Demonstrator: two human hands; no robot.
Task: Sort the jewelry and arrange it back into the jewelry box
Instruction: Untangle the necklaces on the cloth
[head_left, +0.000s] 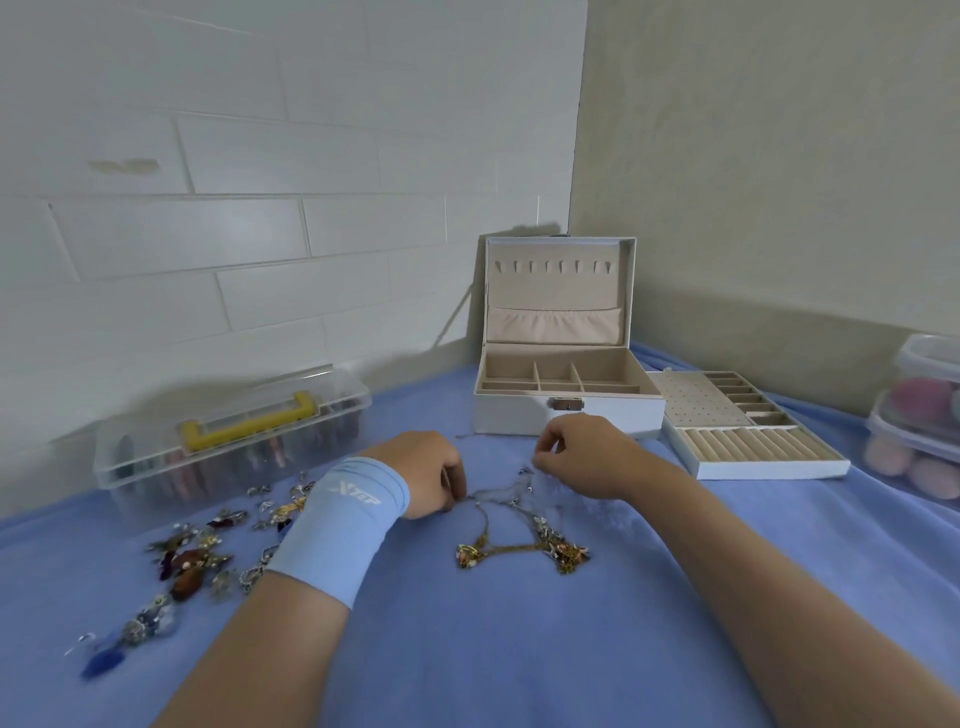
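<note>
While left hand (431, 473) and right hand (576, 457) are pinching the silver chain (493, 492) crosswise,
jewelry box (514, 415) is standing beyond, nearer the right.

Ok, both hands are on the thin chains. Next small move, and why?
Probably ease the hands apart to tease the thin silver chain free: the left hand and right hand appear to pinch it, but it runs into the tangled gold necklaces, so it cannot enter the open white jewelry box yet.
</note>
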